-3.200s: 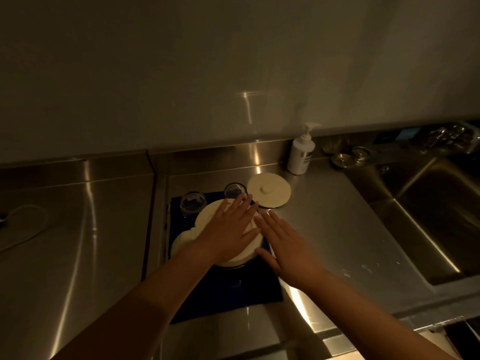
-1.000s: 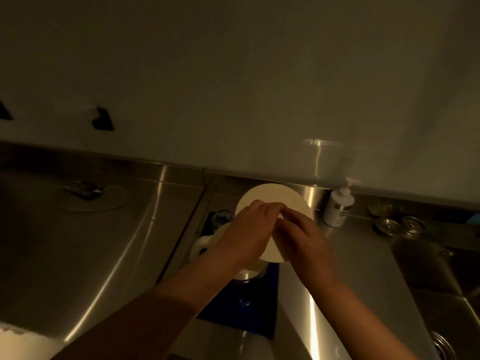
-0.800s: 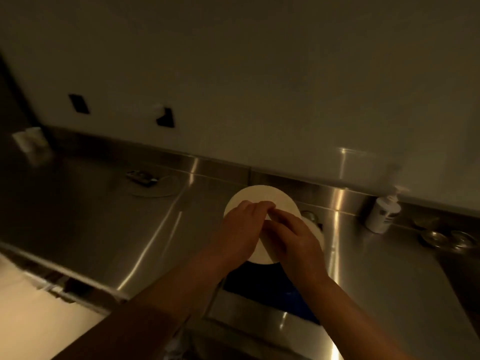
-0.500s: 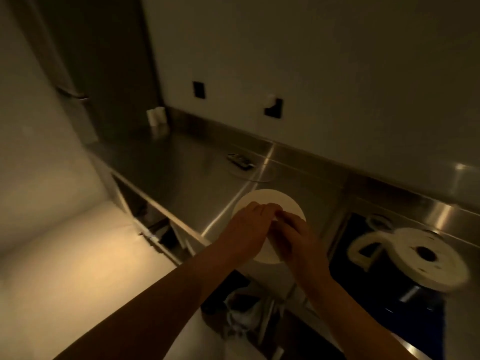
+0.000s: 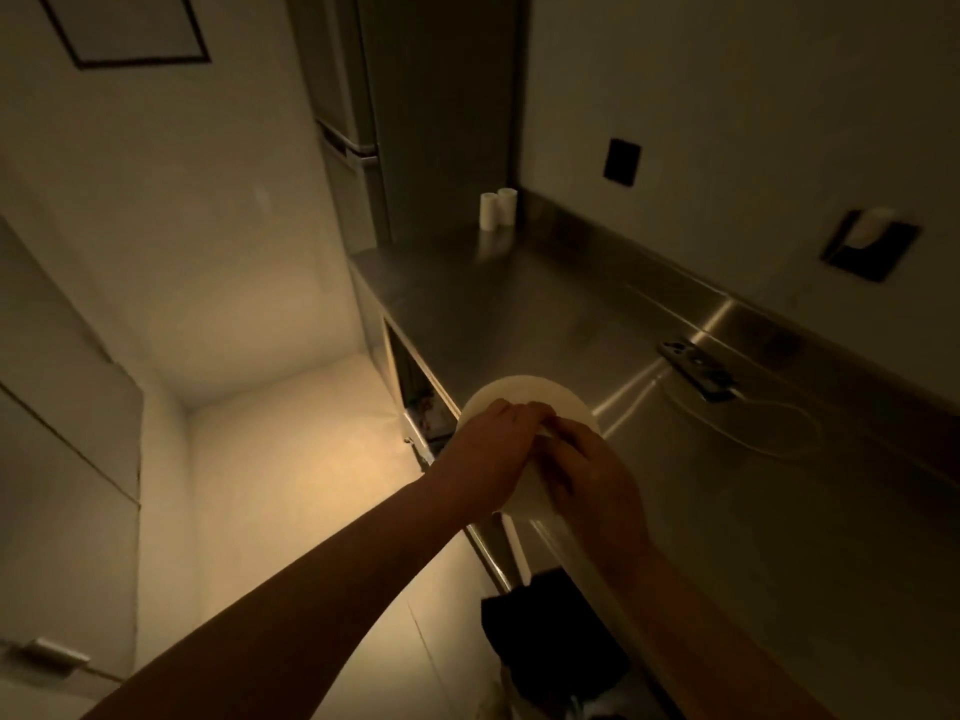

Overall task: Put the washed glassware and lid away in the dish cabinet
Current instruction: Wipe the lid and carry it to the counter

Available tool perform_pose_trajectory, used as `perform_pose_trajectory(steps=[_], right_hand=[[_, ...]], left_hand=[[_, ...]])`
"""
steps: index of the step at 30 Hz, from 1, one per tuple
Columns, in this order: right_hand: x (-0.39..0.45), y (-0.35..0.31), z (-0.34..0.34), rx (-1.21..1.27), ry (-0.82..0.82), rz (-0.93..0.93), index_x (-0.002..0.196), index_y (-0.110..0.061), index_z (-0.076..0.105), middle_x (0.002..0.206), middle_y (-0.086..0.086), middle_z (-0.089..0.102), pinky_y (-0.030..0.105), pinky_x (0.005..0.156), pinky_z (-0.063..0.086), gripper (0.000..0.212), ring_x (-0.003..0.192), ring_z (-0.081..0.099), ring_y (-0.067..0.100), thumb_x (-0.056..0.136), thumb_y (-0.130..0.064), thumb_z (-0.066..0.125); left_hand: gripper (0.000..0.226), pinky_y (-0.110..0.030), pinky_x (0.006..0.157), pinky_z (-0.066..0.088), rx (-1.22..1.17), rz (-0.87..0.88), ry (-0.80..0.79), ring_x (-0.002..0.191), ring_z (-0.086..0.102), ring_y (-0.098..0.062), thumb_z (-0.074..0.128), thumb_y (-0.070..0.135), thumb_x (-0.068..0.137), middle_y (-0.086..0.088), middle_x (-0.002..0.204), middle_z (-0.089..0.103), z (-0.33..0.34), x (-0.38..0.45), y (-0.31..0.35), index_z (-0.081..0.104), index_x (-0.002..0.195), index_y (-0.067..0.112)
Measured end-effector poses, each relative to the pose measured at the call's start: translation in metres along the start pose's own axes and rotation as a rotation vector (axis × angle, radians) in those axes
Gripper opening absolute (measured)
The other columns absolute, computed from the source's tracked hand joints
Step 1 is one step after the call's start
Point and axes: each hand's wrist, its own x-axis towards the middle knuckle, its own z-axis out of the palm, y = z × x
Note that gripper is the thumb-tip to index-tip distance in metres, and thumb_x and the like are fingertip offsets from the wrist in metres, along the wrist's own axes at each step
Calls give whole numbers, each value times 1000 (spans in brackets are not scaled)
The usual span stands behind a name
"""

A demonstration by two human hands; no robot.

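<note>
Since the earlier frames, the view has been swung leftward along the steel desk (image 5: 545, 314): the white kettle and blue mat are no longer seen, and a tall steel cabinet (image 5: 415, 122) at the desk's far end has been brought into sight. One round white lid (image 5: 519, 394) is held in front of the body, above the desk's front edge, as it was half a second ago. It is gripped by two hands: the left hand (image 5: 493, 454) is curled over its left side, the right hand (image 5: 587, 475) over its right, the fingertips meeting near the middle. The disc is tilted, its broad face turned toward the camera and its upper rim pointed away toward the cabinet; being round, no long axis can be told. Two small white cylinders (image 5: 497, 208) are seen upright, just beside each other, in the far corner. One phone (image 5: 696, 366) with one cable is seen lying near the backsplash
</note>
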Motion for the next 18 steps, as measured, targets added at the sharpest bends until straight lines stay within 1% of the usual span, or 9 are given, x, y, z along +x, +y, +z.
perform_pose_trajectory(steps=[1,2,4,6,7,9,11,15,18], right_hand=[[19,1,6,66,1,54,122,-14,61,122,6,61,7,85,32,32,106,50,8,92,-23,55],[42,7,15,71,-33,75,121,-14,61,119,5,62,7,83,34,32,103,53,10,92,-24,53],[93,15,32,88,-22,78,120,-14,62,116,5,63,8,81,36,29,100,58,14,92,-20,56],[133,26,55,123,-56,82,117,-12,63,114,7,64,14,81,41,29,98,61,20,88,-14,62],[149,32,66,120,-46,60,116,-11,64,114,8,65,17,80,43,29,97,62,21,87,-12,63],[180,39,86,132,-73,49,116,-12,63,115,6,64,14,81,41,28,99,61,19,88,-12,62],[206,46,106,136,-109,44,115,-13,64,115,5,64,11,81,39,27,99,60,18,89,-13,62],[254,62,143,123,-166,-4,110,-11,66,114,7,64,23,78,48,24,99,61,22,86,-9,64],[290,78,175,130,-207,15,113,-11,65,119,5,62,27,83,52,23,104,58,20,90,-11,59]], left_hand=[[44,-35,98,39,-8,-3,-19,121,45,-24,55,18,92,-7,134,48,0,13,-12,41,133,19],[46,-36,100,38,-9,-37,-8,123,43,-23,56,21,91,-6,135,47,-7,31,-30,40,134,21],[46,-39,102,39,-17,-101,-4,124,42,-24,57,23,91,-5,137,45,-21,69,-64,40,134,23],[44,-41,101,41,-20,-138,-15,123,44,-25,56,24,91,-5,135,46,-25,97,-94,41,132,24],[42,-40,100,42,-44,-155,-27,121,45,-25,55,25,91,-6,134,47,-29,108,-107,42,131,24],[44,-36,97,43,-19,-152,-16,119,46,-23,57,25,90,-6,132,49,-33,128,-138,42,131,23],[51,-35,95,44,31,-161,-23,117,48,-21,64,25,86,-4,130,51,-34,144,-166,41,131,23],[51,-32,91,46,19,-180,-29,113,50,-19,65,25,85,-3,127,54,-29,177,-217,42,130,23],[47,-32,87,48,-8,-157,-27,109,50,-18,63,26,86,-3,123,55,-26,209,-258,43,128,23]])
